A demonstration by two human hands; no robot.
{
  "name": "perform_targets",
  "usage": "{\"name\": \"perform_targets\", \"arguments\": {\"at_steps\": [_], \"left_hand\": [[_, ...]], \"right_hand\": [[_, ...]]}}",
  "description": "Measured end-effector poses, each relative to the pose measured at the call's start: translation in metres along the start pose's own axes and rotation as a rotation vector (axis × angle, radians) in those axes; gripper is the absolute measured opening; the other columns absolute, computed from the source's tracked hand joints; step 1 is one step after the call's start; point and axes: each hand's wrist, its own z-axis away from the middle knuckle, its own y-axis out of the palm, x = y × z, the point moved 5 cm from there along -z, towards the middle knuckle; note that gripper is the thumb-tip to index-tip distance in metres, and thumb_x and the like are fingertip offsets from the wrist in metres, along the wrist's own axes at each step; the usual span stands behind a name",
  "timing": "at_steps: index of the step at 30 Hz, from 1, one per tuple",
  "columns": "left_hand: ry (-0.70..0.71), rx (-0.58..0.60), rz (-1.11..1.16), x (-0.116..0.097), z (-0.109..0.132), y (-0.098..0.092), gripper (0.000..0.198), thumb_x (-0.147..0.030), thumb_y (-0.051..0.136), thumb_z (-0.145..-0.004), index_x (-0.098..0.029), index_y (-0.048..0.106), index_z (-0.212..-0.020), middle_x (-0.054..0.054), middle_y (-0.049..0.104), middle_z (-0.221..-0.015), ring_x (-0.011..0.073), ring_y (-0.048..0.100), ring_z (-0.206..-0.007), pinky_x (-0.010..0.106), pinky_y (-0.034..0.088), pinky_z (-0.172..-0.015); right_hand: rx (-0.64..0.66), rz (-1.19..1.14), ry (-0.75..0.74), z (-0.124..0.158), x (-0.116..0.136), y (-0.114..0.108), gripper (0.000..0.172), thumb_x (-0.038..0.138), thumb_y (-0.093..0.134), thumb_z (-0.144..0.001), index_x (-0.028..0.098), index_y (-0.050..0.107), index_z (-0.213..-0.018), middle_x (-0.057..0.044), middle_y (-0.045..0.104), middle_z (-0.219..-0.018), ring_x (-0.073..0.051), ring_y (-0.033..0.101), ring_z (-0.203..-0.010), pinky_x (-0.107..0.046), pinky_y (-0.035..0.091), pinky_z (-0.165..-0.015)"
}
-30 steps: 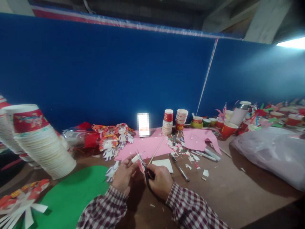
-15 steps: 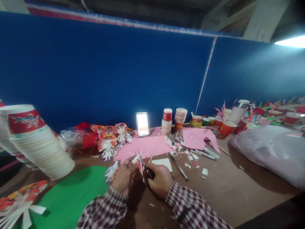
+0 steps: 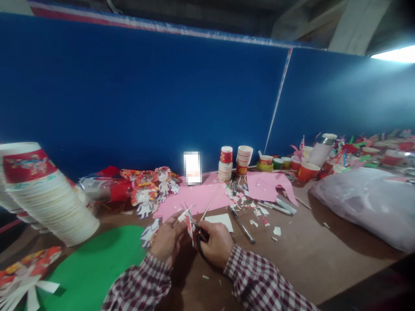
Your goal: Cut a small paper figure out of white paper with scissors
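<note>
My right hand [image 3: 216, 243] is closed around the black handles of a pair of scissors [image 3: 201, 235], whose blades point up and to the left. Pinched in the fingers of my left hand [image 3: 166, 242] is a small red and white paper piece [image 3: 188, 223], set against the scissor blades. Whether the blades are cutting into it is too small to tell. Just beyond my hands lies a pink paper sheet [image 3: 201, 195]. A white paper sheet [image 3: 221, 222] is beside the right hand. Cut-out paper figures [image 3: 145, 202] lie beyond my left hand.
Stacked paper cups [image 3: 61, 203] lean at the left, near a green round sheet [image 3: 106, 255]. Paper scraps [image 3: 254, 211] and a pen [image 3: 244, 226] lie right of my hands. Farther right rests a plastic bag [image 3: 363, 203]. A blue partition [image 3: 145, 95] stands behind the table.
The whole view has shifted very slightly, so things sit a little farther left and up. Both hands keep nearly the same pose, with the scissors still at the paper piece.
</note>
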Motion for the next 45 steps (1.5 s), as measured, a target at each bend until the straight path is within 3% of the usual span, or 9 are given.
{"name": "perform_targets", "arguments": {"at_steps": [13,24,32,45], "left_hand": [[-0.01,0.019,-0.007,-0.005,0.004,0.006,0.056,-0.018,0.073,-0.071,-0.017,0.051,-0.122,0.008,0.073,-0.086,0.0204,0.07,-0.074,0.029,0.056,-0.064],[-0.024,0.038,0.011,-0.007,0.006,0.008,0.04,-0.017,0.072,-0.071,-0.019,0.062,-0.109,0.006,0.073,-0.081,0.0207,0.07,-0.077,0.028,0.055,-0.066],[-0.038,0.025,-0.002,-0.009,0.007,0.01,0.051,-0.019,0.075,-0.067,-0.017,0.06,-0.116,0.007,0.073,-0.083,0.0196,0.07,-0.075,0.026,0.055,-0.063],[-0.049,0.033,0.018,-0.009,0.008,0.011,0.045,-0.021,0.076,-0.066,-0.016,0.061,-0.108,0.007,0.073,-0.086,0.0196,0.07,-0.078,0.029,0.056,-0.071]], "right_hand": [[-0.008,0.004,-0.012,0.0,-0.001,0.0,0.009,0.022,0.056,-0.076,0.021,0.064,-0.079,0.001,0.064,-0.061,-0.013,0.054,-0.053,-0.02,0.031,-0.051],[-0.01,0.008,-0.003,0.0,0.001,-0.001,0.01,0.023,0.055,-0.077,0.02,0.065,-0.076,0.0,0.065,-0.061,-0.012,0.055,-0.052,-0.02,0.031,-0.049],[-0.012,0.006,0.004,0.0,0.0,0.0,0.01,0.023,0.056,-0.077,0.02,0.065,-0.075,0.0,0.064,-0.061,-0.012,0.055,-0.052,-0.019,0.032,-0.049],[-0.016,-0.033,-0.006,0.001,0.003,-0.001,0.011,0.023,0.056,-0.078,0.02,0.067,-0.078,-0.001,0.066,-0.063,-0.013,0.058,-0.054,-0.019,0.034,-0.05]]}}
